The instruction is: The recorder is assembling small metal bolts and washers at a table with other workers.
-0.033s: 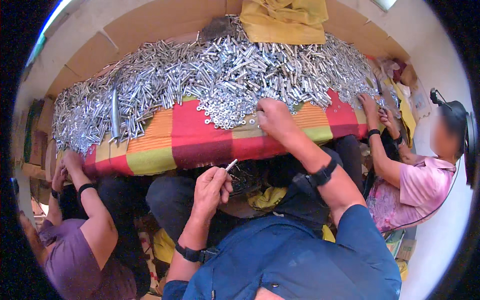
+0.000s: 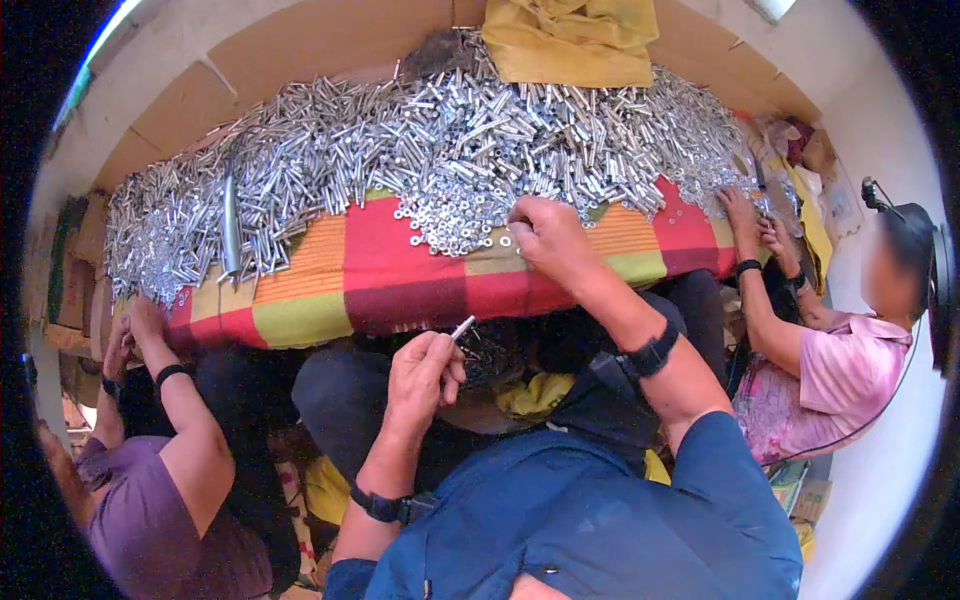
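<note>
My left hand (image 2: 422, 375) is closed round a slim silvery metal bolt (image 2: 463, 328), whose upper end sticks out past the thumb and forefinger. It hangs in front of the table edge, over my lap. Out over the cloth, my right hand (image 2: 548, 238) has its fingers curled and pinched together at the right side of a heap of small metal washers (image 2: 447, 222). Whatever lies between those fingertips is hidden. One loose washer (image 2: 505, 241) lies just left of them. Behind the washers rises a long pile of silvery bolts and sleeves (image 2: 440, 125).
A checked cloth (image 2: 400, 270) covers the table front. A metal tube (image 2: 231, 225) stands out of the pile at left. Yellow sheeting (image 2: 570, 45) lies at the back. Co-workers sit close on both sides, one in a purple shirt (image 2: 165, 510), one in a pink shirt (image 2: 835, 385).
My right hand has shifted very slightly to the left at the washers. My left hand keeps its hold on the bolt in the same place.
</note>
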`<state>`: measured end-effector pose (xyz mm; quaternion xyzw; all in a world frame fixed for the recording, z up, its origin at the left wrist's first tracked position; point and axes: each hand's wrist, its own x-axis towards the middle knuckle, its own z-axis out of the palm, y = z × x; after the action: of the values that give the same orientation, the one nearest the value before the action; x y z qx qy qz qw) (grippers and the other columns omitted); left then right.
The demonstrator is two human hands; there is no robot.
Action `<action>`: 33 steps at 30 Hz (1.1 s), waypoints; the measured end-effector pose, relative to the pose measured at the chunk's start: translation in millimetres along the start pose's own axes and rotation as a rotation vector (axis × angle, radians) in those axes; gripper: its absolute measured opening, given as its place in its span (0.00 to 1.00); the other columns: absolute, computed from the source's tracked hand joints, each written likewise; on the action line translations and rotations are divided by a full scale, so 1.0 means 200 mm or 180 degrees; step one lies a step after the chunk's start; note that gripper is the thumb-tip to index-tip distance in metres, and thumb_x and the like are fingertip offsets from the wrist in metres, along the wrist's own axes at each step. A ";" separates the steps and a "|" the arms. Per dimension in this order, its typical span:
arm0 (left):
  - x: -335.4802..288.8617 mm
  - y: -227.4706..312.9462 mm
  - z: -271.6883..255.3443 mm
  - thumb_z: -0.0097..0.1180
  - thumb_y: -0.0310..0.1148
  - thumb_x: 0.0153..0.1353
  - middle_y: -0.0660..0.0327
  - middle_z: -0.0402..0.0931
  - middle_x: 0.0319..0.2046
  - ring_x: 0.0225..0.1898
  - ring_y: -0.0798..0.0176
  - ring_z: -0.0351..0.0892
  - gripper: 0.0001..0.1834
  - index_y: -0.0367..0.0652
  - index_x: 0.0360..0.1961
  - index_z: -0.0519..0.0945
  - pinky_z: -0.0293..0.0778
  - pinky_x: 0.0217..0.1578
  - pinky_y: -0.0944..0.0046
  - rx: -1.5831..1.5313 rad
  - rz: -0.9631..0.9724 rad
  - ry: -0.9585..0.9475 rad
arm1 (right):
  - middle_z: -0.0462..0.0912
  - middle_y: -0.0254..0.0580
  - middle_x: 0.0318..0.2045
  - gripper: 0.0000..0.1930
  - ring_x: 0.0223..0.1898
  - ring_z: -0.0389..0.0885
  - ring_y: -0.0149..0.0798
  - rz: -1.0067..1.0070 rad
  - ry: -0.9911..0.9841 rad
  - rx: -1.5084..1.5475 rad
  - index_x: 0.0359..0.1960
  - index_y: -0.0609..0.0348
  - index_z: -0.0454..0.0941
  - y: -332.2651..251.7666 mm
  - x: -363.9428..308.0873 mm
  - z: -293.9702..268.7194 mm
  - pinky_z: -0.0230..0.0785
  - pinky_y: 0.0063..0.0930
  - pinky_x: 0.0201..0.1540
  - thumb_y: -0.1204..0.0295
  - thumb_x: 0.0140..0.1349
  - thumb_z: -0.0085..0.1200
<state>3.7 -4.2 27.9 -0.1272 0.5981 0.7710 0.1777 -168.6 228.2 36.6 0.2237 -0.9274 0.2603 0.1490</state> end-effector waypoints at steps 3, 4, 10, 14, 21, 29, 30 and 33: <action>0.00 -0.01 -0.01 0.48 0.44 0.74 0.63 0.77 0.21 0.13 0.73 0.68 0.19 0.41 0.32 0.77 0.59 0.14 0.73 -0.0116 -0.0011 0.0015 | 0.83 0.52 0.25 0.07 0.28 0.85 0.47 0.0372 -0.0428 0.1046 0.33 0.66 0.80 -0.26 -0.05 -0.17 0.78 0.37 0.34 0.73 0.60 0.56; 0.01 -0.02 -0.01 0.48 0.44 0.74 0.63 0.77 0.21 0.13 0.73 0.68 0.19 0.41 0.32 0.77 0.59 0.14 0.73 -0.0171 0.0045 -0.0009 | 0.83 0.47 0.24 0.07 0.26 0.85 0.39 0.0991 -0.0912 0.1805 0.36 0.65 0.80 -0.31 -0.08 -0.20 0.78 0.31 0.31 0.73 0.63 0.56; 0.01 -0.01 0.01 0.48 0.42 0.75 0.63 0.76 0.20 0.12 0.73 0.67 0.18 0.41 0.32 0.77 0.58 0.13 0.72 -0.0310 0.0115 -0.0075 | 0.83 0.39 0.31 0.08 0.26 0.83 0.29 0.1672 -0.1811 0.3611 0.43 0.66 0.79 -0.36 -0.24 -0.14 0.77 0.23 0.28 0.74 0.68 0.55; 0.01 -0.01 0.01 0.47 0.42 0.75 0.62 0.76 0.20 0.12 0.72 0.66 0.18 0.40 0.32 0.77 0.58 0.13 0.72 -0.0301 0.0109 -0.0095 | 0.83 0.39 0.30 0.08 0.27 0.83 0.29 0.1702 -0.1798 0.3778 0.45 0.67 0.79 -0.39 -0.28 -0.13 0.77 0.23 0.29 0.74 0.69 0.55; 0.01 -0.01 0.01 0.48 0.41 0.74 0.62 0.76 0.20 0.12 0.73 0.66 0.18 0.40 0.30 0.77 0.58 0.14 0.71 -0.0172 0.0071 -0.0132 | 0.83 0.40 0.29 0.10 0.26 0.83 0.30 0.1673 -0.1799 0.3980 0.46 0.68 0.79 -0.40 -0.29 -0.11 0.77 0.24 0.29 0.74 0.69 0.55; 0.00 0.00 0.00 0.48 0.43 0.74 0.62 0.76 0.20 0.13 0.73 0.65 0.19 0.41 0.30 0.77 0.59 0.15 0.72 -0.0124 0.0090 -0.0348 | 0.82 0.38 0.27 0.11 0.23 0.81 0.30 0.2787 -0.2285 0.5436 0.47 0.66 0.78 -0.36 -0.32 -0.09 0.75 0.22 0.26 0.74 0.68 0.57; 0.00 -0.01 0.00 0.48 0.44 0.75 0.62 0.76 0.20 0.13 0.73 0.65 0.19 0.41 0.30 0.77 0.59 0.14 0.72 -0.0156 0.0121 -0.0386 | 0.82 0.38 0.27 0.11 0.23 0.81 0.30 0.2792 -0.2286 0.5434 0.47 0.66 0.78 -0.37 -0.33 -0.09 0.75 0.22 0.26 0.74 0.68 0.57; 0.00 -0.01 -0.01 0.48 0.45 0.75 0.62 0.76 0.19 0.12 0.73 0.65 0.20 0.41 0.30 0.77 0.58 0.14 0.72 -0.0207 0.0148 -0.0394 | 0.82 0.37 0.28 0.08 0.24 0.82 0.29 0.2387 -0.1916 0.4754 0.45 0.64 0.80 -0.40 -0.34 -0.11 0.74 0.22 0.25 0.74 0.69 0.55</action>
<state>4.9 -5.0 25.1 -0.0711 0.5634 0.8003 0.1922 -67.8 201.1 60.7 0.0029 -0.5276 0.7593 -0.3810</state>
